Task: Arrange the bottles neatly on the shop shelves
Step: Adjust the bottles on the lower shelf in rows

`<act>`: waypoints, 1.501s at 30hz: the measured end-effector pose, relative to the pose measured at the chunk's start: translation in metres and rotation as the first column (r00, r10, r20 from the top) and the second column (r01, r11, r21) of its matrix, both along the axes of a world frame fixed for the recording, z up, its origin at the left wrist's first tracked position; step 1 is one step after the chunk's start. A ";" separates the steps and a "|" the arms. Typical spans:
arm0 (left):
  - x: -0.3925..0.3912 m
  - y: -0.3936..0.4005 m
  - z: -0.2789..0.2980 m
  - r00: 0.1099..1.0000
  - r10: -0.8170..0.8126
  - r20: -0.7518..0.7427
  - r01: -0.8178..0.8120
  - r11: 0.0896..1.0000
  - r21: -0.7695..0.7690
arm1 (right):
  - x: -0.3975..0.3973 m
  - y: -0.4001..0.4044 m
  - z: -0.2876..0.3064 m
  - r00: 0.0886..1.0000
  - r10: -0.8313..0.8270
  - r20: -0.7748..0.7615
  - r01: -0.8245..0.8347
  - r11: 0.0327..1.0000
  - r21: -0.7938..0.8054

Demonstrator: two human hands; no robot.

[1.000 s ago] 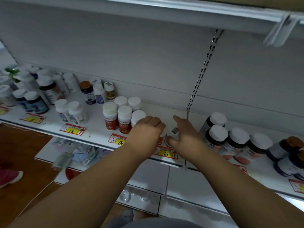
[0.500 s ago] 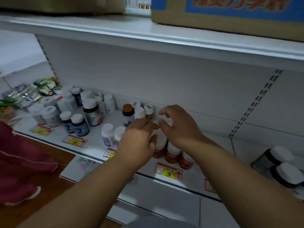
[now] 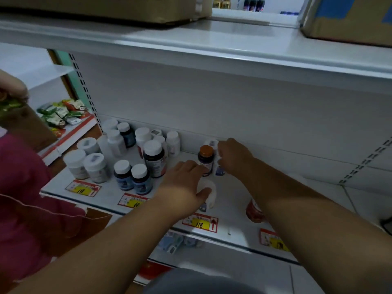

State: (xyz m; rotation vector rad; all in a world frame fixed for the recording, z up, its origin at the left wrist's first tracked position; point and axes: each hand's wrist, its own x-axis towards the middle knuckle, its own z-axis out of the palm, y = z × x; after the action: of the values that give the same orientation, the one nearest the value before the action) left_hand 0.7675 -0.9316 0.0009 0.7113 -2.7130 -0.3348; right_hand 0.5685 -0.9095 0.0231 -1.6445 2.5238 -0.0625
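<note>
White metal shelving (image 3: 212,49) with a slotted upright (image 3: 84,90) stands in dim light, cardboard boxes (image 3: 347,20) on top.

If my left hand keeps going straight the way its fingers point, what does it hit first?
Probably the orange-capped bottle: the left hand, thumb on a white-capped bottle, points right at it and its fingertips already look close. Depth is unclear.

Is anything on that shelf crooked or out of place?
Yes. The white-capped bottle under the left hand leans toward the shelf edge instead of standing upright, and the bottles at the left stand in a loose cluster, not rows.
</note>
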 end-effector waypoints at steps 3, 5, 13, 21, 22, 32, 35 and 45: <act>-0.001 -0.008 -0.005 0.998 -0.021 0.062 0.021 1.000 0.001 | 0.000 0.002 0.001 1.000 -0.016 -0.005 0.016 0.999 -0.032; -0.002 -0.013 -0.008 0.994 -0.058 0.097 0.059 0.998 -0.013 | 0.003 0.011 0.004 0.998 -0.058 0.027 0.060 0.991 -0.115; -0.010 -0.022 -0.019 0.947 -0.160 0.278 0.193 0.977 -0.095 | 0.050 0.076 0.019 0.979 -0.148 0.138 0.167 0.976 -0.136; -0.010 -0.028 -0.026 0.952 -0.170 0.254 0.192 0.979 -0.065 | 0.073 0.083 -0.008 0.955 -0.238 0.178 0.237 0.971 0.023; -0.010 -0.029 -0.027 0.953 -0.175 0.249 0.195 0.979 -0.060 | 0.073 0.083 -0.008 0.955 -0.239 0.175 0.239 0.971 0.020; -0.006 -0.028 -0.023 0.961 -0.165 0.221 0.191 0.976 -0.103 | 0.063 0.066 0.018 0.971 -0.146 0.189 0.134 0.988 0.073; 0.000 -0.031 -0.023 0.979 -0.148 0.140 0.160 0.983 -0.085 | 0.050 0.028 0.025 0.981 -0.108 0.164 0.125 0.987 -0.100; 0.020 -0.045 -0.007 0.993 -0.028 -0.116 0.036 0.997 0.065 | 0.034 -0.023 -0.009 0.997 -0.036 0.065 0.047 0.981 -0.187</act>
State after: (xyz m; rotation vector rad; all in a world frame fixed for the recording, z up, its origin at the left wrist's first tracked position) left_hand 0.7878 -0.9762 -0.0063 0.6469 -2.6175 -0.4621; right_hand 0.6028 -0.9321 0.0136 -1.6259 2.5745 -0.3614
